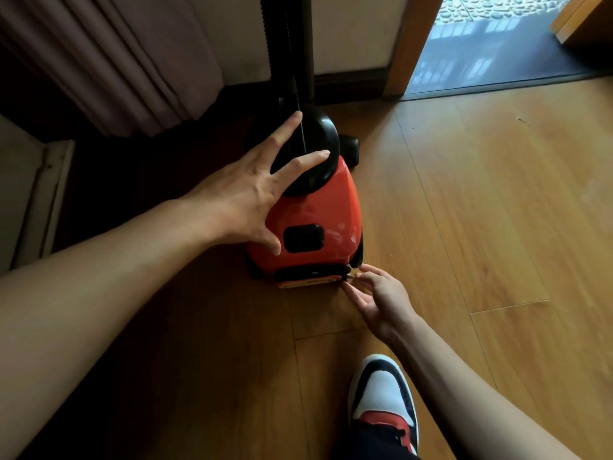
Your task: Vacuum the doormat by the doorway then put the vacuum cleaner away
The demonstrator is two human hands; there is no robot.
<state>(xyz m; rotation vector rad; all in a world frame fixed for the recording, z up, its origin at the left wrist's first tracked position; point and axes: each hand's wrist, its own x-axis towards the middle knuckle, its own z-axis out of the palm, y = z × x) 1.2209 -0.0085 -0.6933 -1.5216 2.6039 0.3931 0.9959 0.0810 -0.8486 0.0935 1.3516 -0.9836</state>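
vacuum cleaner (318,207) long axis toward wall | left hand (245,194) spread open over its top | right hand (371,293) nearer rear corner, fingertips pinched on small plug-like piece (352,276), identity unclear

Both forearms are bare, with no sleeves showing. One foot wears a white, black and red leather sneaker (383,401). A dark trouser leg (374,443) sits above it.
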